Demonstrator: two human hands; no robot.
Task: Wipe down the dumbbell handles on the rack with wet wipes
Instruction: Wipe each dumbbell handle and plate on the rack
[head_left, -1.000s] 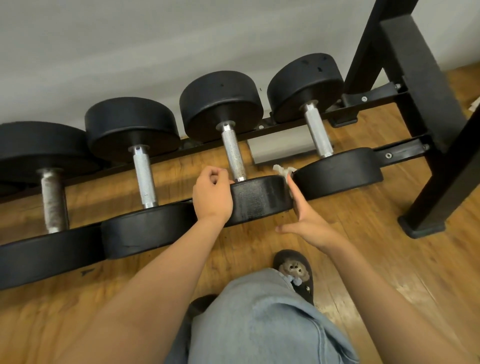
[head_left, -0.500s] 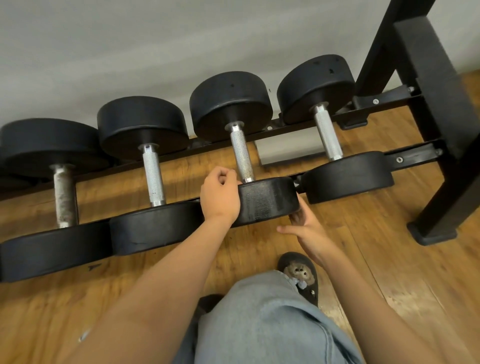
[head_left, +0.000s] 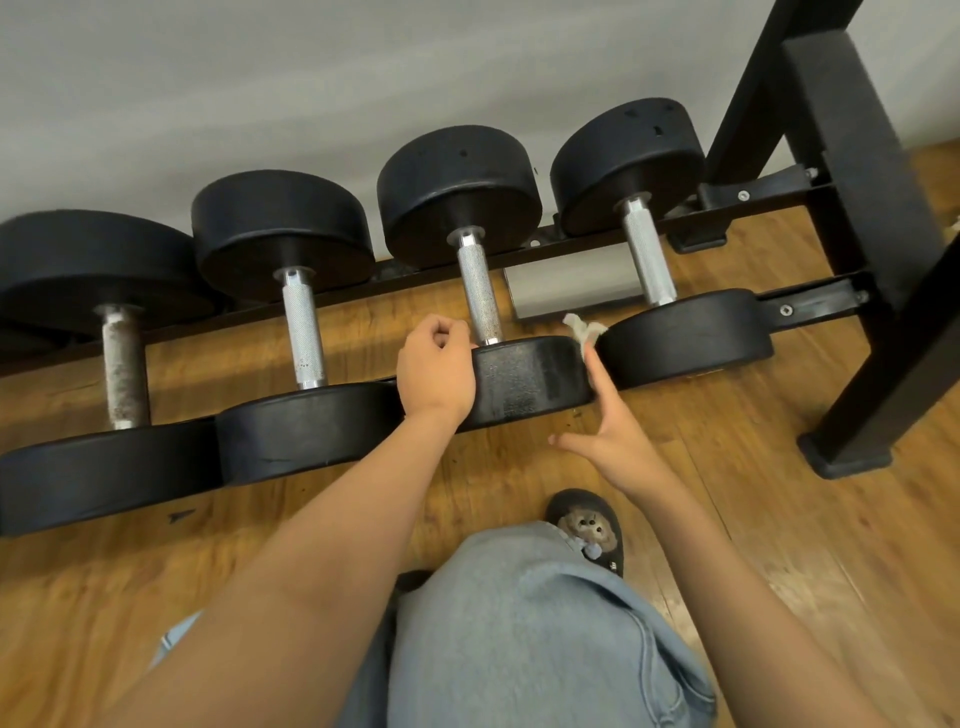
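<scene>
Gripping the near head of the 3rd dumbbell (head_left: 530, 379) from the rack's (head_left: 810, 306) left end, the left hand (head_left: 436, 371) curls over its top edge beside the handle (head_left: 480, 296). The right hand (head_left: 618, 436), fingers straight and thumb spread, presses the wipe (head_left: 582, 330) against that head's right side, in the gap before the 4th dumbbell (head_left: 685, 338).

A person's left hand (head_left: 436, 370) curls over the near head of a dumbbell (head_left: 530, 384) on the rack (head_left: 810, 305), knuckles just beside its knurled handle (head_left: 480, 296); the right hand (head_left: 621, 439), fingers (head_left: 597, 379) straight and thumb splayed, presses a white wet wipe (head_left: 581, 328) against that head's other side; the wipe pokes up between this head and the neighbouring dumbbell (head_left: 685, 332) beyond the right hand.
</scene>
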